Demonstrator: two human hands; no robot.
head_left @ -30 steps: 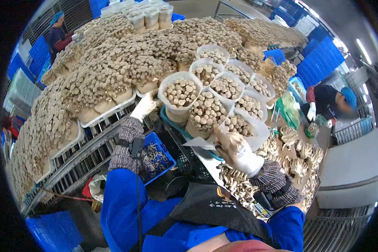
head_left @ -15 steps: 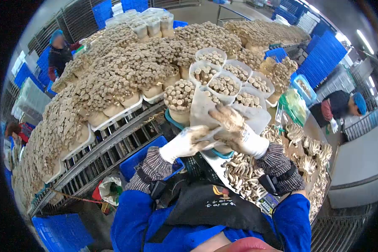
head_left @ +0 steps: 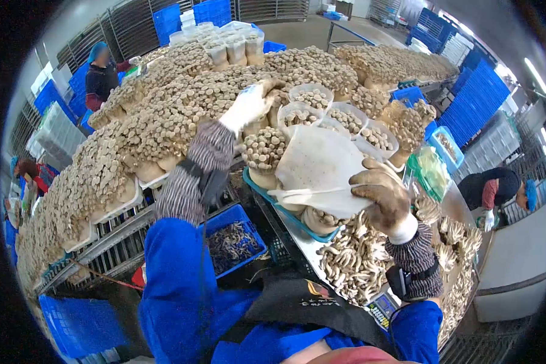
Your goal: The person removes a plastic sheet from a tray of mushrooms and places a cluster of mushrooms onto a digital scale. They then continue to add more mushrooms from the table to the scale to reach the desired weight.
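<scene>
A translucent white plastic bag (head_left: 321, 167) spreads over mushroom bags in a teal basket (head_left: 306, 227). My right hand (head_left: 382, 191), in a soiled white glove, pinches the right side of this bag. My left hand (head_left: 255, 103) reaches out over the mushroom clumps, fingers stretched toward the bagged clusters. Beside its wrist stands a round mushroom cluster (head_left: 265, 148). Several open plastic bags of mushrooms (head_left: 346, 120) stand behind the flattened one. What my left fingertips touch is hard to make out.
Loose mushrooms (head_left: 355, 255) lie on the table at right, by a scale (head_left: 384, 308). A blue crate (head_left: 233, 239) with dark scraps sits below the roller conveyor (head_left: 121, 227). Rows of mushroom blocks (head_left: 182, 115) fill the left. Co-workers (head_left: 103, 76) stand at left and right.
My left hand has let go near the bag and moved up and away over the mushrooms. My right hand has moved right and down, and the bag now lies spread out flatter.
</scene>
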